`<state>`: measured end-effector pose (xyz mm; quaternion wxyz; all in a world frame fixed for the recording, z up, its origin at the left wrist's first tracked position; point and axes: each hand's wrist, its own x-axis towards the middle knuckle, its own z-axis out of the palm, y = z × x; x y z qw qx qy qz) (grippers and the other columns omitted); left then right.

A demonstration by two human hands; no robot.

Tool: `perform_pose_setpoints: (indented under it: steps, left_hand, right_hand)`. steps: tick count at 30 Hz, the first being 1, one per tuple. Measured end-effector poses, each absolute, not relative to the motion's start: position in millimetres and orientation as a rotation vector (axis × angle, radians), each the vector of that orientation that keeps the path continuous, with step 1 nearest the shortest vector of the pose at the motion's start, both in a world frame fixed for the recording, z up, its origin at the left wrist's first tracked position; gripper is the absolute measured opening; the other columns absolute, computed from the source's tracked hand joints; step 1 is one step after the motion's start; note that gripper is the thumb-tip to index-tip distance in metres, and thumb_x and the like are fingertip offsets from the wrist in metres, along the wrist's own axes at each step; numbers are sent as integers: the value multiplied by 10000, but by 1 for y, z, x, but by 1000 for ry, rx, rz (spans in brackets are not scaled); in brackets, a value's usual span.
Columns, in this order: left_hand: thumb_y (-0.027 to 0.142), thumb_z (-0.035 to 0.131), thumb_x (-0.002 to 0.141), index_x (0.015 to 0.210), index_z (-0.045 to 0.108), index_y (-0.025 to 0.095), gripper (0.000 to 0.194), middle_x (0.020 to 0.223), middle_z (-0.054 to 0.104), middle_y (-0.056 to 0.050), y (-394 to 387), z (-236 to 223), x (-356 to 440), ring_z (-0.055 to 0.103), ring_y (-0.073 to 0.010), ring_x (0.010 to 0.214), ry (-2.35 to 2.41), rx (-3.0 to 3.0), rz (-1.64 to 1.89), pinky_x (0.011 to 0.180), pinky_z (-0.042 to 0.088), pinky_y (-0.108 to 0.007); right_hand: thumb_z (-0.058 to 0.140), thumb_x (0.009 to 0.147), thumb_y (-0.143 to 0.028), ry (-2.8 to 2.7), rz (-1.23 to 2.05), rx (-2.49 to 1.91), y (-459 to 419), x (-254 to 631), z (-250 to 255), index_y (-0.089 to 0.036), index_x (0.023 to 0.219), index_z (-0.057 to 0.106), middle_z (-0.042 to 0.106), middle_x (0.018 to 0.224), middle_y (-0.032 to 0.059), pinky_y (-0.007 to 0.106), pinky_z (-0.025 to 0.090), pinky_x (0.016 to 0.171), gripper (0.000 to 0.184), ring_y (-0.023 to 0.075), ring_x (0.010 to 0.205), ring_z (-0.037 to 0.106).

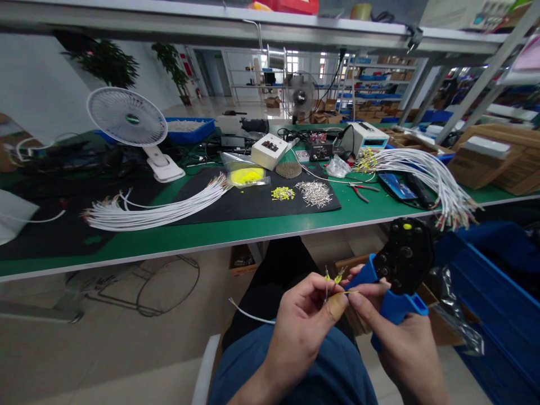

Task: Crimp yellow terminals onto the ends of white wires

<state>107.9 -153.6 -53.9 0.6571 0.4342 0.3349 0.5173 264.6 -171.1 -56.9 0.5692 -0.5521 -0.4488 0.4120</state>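
Left hand (301,320) pinches thin white wire (248,315); right hand (396,332) grips blue-handled crimper (399,270)

You sit before a long green counter (177,236) with a pale edge, part of it covered by a black mat (253,205). Above it runs a grey metal shelf (211,22) on slanted struts. A white desk fan (127,119) stands on the counter to your left. Under you lies a pale, glossy floor (84,349). Behind the counter, the hall opens onto white walls, two potted plants (109,62), bright windows (291,59) and racks with blue bins (371,76). Cardboard boxes (493,157) sit at your right.
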Motion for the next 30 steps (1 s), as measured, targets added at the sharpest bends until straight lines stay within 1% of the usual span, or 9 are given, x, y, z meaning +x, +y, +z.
perform_pose_setpoints:
  steps: [4,10,14,17,21,23,26,28,30]
  left_hand:
    - [297,766,952,965,731,177,125,951,680,-31,-152,-57,109,631,-150,932,786,989,1190,876,503,-231]
    - [355,798,911,910,755,190,170,915,684,-33,-145,-65,106,642,-156,864,922,1135,1129,790,541,-195]
    - [443,852,834,976,762,186,307,952,735,-66,-142,-64,104,708,-234,914,1051,1172,1043,784,587,-246]
    - [507,877,781,1031,754,183,428,1014,753,-91,-140,-67,105,733,-277,949,1128,1187,975,753,606,-262]
    - [543,893,743,1065,739,196,498,1039,760,-78,-131,-73,104,736,-242,916,1211,1229,1035,741,599,-218]
    - [559,881,756,1059,730,213,484,1052,761,-55,-124,-72,103,732,-219,940,1274,1221,1107,759,584,-183]
    - [565,859,785,1031,723,236,432,1056,758,-16,-114,-63,106,721,-187,982,1315,1179,1202,786,559,-137]
    - [547,856,796,1023,726,243,401,1056,754,-5,-110,-52,111,715,-183,1000,1290,1174,1240,805,556,-136]
    - [525,859,799,1023,734,239,384,1032,754,-10,-108,-41,119,716,-191,976,1254,1199,1248,805,568,-160]
  right_hand:
    - [823,860,-424,-1106,1043,-1282,-171,269,-55,-248,913,813,741,1203,74,458,492,1100,184,299,1183,675]
    - [836,853,-394,-1057,1053,-1203,-169,269,-47,-227,863,809,736,1184,77,392,510,1029,170,276,1154,680]
    - [859,825,-403,-980,1099,-1176,-167,270,-46,-206,866,808,733,1201,81,366,531,972,208,268,1100,698]
    - [868,812,-424,-947,1126,-1175,-167,274,-45,-203,878,812,746,1180,78,370,510,991,237,273,1109,694]
    - [774,905,-472,-930,1228,-1098,-169,284,-48,-194,903,820,752,1185,95,394,485,1021,282,292,1170,674]
    - [748,934,-456,-876,1343,-987,-172,288,-53,-182,933,814,739,1231,115,425,481,1040,282,307,1195,670]
    - [765,929,-417,-757,1460,-888,-177,291,-65,-160,914,786,727,1262,142,450,467,1064,258,304,1190,674]
    - [777,919,-426,-677,1489,-893,-180,291,-73,-154,937,779,740,1204,140,436,490,1025,273,273,1114,698]
    - [783,906,-458,-622,1512,-907,-182,290,-79,-150,973,774,751,1096,127,413,540,908,315,236,947,722]
